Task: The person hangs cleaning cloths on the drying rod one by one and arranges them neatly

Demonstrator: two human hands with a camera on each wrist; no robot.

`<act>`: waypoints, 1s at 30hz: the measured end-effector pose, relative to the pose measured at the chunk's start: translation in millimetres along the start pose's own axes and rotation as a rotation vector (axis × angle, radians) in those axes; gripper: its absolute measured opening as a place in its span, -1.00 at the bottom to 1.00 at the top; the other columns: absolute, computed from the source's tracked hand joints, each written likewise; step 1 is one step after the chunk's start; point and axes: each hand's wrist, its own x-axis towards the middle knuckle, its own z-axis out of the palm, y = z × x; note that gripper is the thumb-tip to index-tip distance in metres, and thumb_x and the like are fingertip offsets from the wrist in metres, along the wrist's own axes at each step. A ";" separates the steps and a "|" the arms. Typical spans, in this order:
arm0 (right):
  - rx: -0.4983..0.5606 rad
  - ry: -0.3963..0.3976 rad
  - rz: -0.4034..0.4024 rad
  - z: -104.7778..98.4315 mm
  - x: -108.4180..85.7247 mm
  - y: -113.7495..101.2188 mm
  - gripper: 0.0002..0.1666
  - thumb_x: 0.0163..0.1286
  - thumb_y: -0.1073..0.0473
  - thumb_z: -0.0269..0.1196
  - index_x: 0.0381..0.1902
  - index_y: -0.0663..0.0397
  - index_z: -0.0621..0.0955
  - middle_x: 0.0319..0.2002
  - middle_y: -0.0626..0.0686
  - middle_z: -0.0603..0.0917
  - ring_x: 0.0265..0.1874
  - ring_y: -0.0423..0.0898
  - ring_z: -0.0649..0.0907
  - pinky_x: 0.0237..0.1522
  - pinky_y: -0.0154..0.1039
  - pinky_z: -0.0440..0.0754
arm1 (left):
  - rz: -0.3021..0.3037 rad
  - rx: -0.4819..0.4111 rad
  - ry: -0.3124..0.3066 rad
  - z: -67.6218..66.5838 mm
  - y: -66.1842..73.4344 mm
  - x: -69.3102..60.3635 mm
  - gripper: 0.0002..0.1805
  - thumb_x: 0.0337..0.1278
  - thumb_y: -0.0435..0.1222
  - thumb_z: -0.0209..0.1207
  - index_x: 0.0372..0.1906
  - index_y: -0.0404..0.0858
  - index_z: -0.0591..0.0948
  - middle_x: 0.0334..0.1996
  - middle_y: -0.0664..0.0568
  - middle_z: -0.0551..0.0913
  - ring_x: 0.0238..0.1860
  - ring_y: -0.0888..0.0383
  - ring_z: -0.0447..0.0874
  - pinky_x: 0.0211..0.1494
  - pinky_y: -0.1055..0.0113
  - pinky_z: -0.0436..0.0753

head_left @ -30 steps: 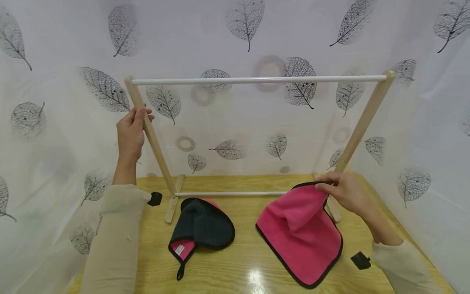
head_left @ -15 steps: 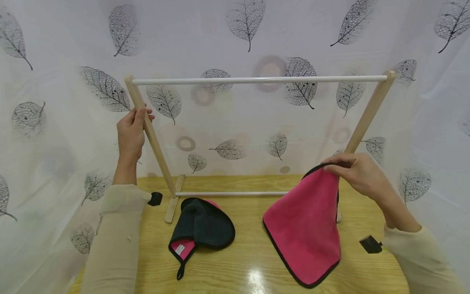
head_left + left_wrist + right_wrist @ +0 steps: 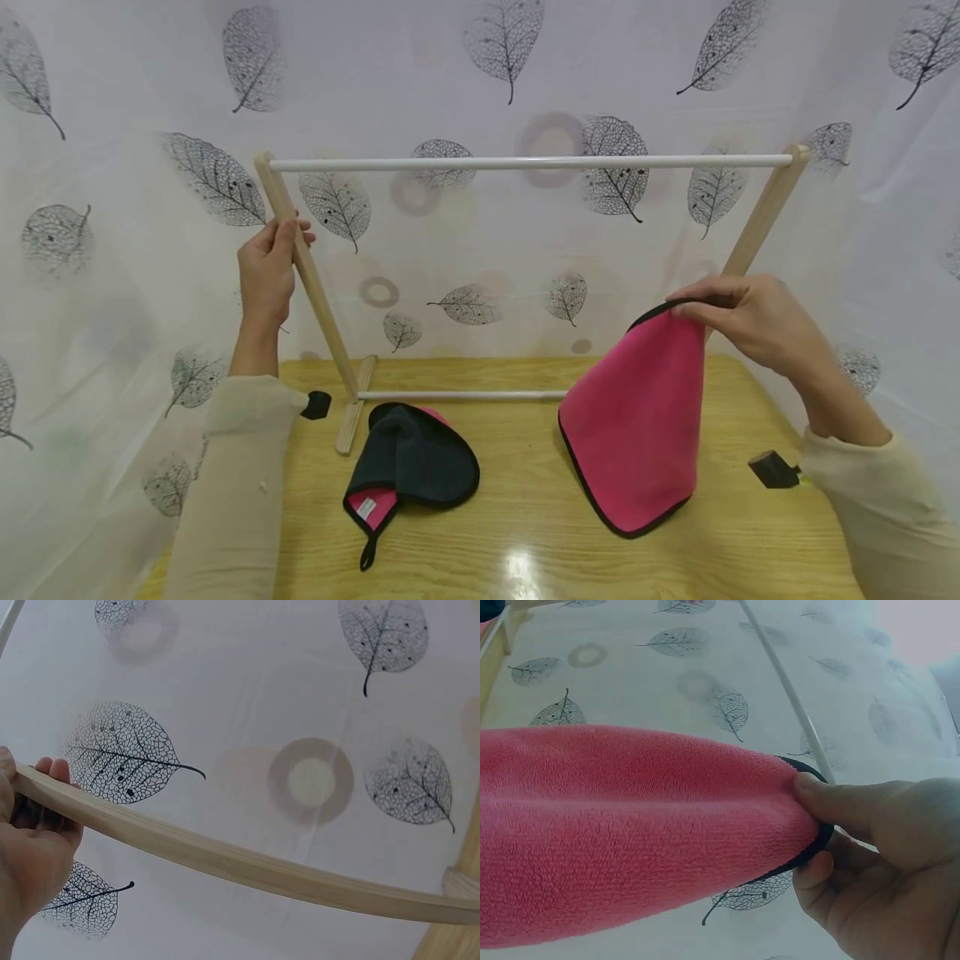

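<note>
My left hand grips the left wooden post of a drying rack, its fingers curled round the post in the left wrist view too. A pink towel with black edging hangs from my right hand, which pinches it by its upper edge between thumb and fingers. Close up in the right wrist view, the towel has a fluffy surface. The towel hides the rack's lower right part. On the table at the left lies a dark grey cloth, crumpled, with a pink underside, a white label and a black loop.
White bars join the two posts at the top and near the table. The rack stands on a wood-grain table. A white curtain with leaf prints surrounds the table at the back and sides.
My right hand has risen and shifted right, lifting the pink towel so that it hangs straighter. My left hand stays on the post, and the grey cloth has not moved.
</note>
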 end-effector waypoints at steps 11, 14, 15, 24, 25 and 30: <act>0.033 0.030 -0.051 -20.0 21.9 -12.9 -0.74 0.28 0.43 0.45 -0.07 0.15 0.82 -0.32 -0.31 0.77 -0.36 -0.35 0.62 -0.33 -0.55 0.43 | 0.016 -0.028 0.008 0.2 -4.1 5.5 -0.61 0.51 -0.19 0.18 0.10 -0.47 0.66 -0.29 0.08 0.75 -0.14 0.17 0.71 0.03 0.38 0.61; 0.056 0.048 -0.041 -26.7 28.2 -16.7 -0.72 0.30 0.43 0.44 -0.04 0.17 0.81 -0.31 -0.35 0.77 -0.40 -0.34 0.60 -0.40 -0.51 0.40 | 0.015 -0.032 0.010 0.3 -4.5 6.1 -0.63 0.51 -0.20 0.19 0.08 -0.46 0.67 -0.29 0.08 0.75 -0.14 0.17 0.71 0.04 0.37 0.61; 0.068 0.055 -0.038 -29.0 30.2 -17.8 -0.72 0.30 0.43 0.43 -0.03 0.17 0.81 -0.31 -0.35 0.77 -0.41 -0.33 0.58 -0.43 -0.49 0.38 | 0.014 -0.029 0.011 0.5 -4.4 6.1 -0.63 0.51 -0.19 0.19 0.08 -0.46 0.68 -0.28 0.08 0.75 -0.14 0.17 0.71 0.05 0.37 0.61; 0.208 0.089 -0.141 -46.9 53.4 -27.9 -0.70 0.31 0.53 0.36 -0.02 0.28 0.78 -0.29 -0.26 0.81 -0.34 -0.37 0.71 -0.29 -0.61 0.57 | -0.003 -0.013 0.016 -0.2 -3.4 3.2 -0.67 0.49 -0.16 0.20 0.03 -0.35 0.72 -0.26 0.09 0.75 -0.12 0.18 0.71 0.06 0.36 0.62; 0.218 0.090 -0.161 -48.2 56.2 -29.4 -0.70 0.31 0.55 0.36 -0.02 0.32 0.77 -0.28 -0.24 0.81 -0.33 -0.36 0.71 -0.28 -0.60 0.59 | -0.003 -0.011 0.015 -0.4 -3.3 3.0 -0.66 0.49 -0.15 0.20 0.03 -0.36 0.72 -0.26 0.10 0.75 -0.11 0.18 0.71 0.06 0.37 0.62; 0.237 0.093 -0.194 -55.6 67.3 -36.0 -0.73 0.30 0.56 0.35 -0.04 0.40 0.76 -0.28 -0.19 0.82 -0.34 -0.31 0.71 -0.26 -0.58 0.59 | -0.003 -0.018 0.008 -1.1 -2.7 2.3 -0.56 0.50 -0.16 0.19 0.16 -0.47 0.65 -0.23 0.10 0.75 -0.12 0.19 0.71 0.04 0.39 0.62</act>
